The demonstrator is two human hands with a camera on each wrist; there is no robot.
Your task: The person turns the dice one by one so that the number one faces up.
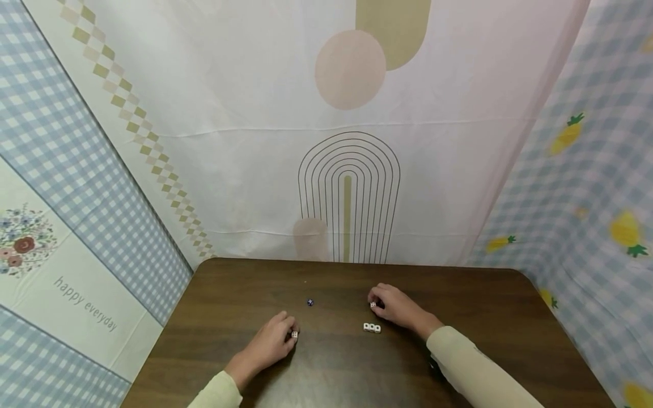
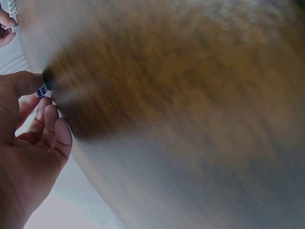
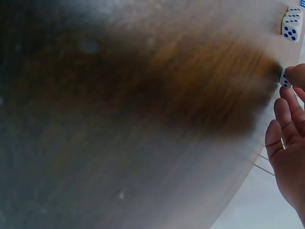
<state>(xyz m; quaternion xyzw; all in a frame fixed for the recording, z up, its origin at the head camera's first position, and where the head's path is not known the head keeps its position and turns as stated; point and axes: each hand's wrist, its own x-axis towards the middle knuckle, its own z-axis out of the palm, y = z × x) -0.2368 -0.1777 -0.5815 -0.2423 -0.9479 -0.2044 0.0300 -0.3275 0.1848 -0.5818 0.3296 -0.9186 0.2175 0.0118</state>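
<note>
1. My left white die (image 1: 295, 335) sits at the tips of my left hand (image 1: 270, 340), pinched between thumb and finger; blue pips face my wrist. It is right at the tabletop, but I cannot tell whether it touches.
2. My right white die (image 1: 373, 304) is pinched the same way in my right hand (image 1: 398, 305), low over the table and farther from me than the left one.
3. Just beside that hand, on my side of it, a row of three white dice (image 1: 372, 327) lies on the wood, the dice side by side.
4. A dark blue die (image 1: 310, 302) with pale pips rests between my hands, beyond the left one.
5. All this is on a brown wood-grain table (image 1: 336, 368) with rounded far corners; my pale sleeves (image 1: 474, 362) reach in over its near part.
6. Behind hangs a pale cloth (image 1: 245, 170) printed with arches, flanked by a blue-checked left cloth (image 1: 87, 113) and a pineapple-patterned right cloth (image 1: 566, 187).
</note>
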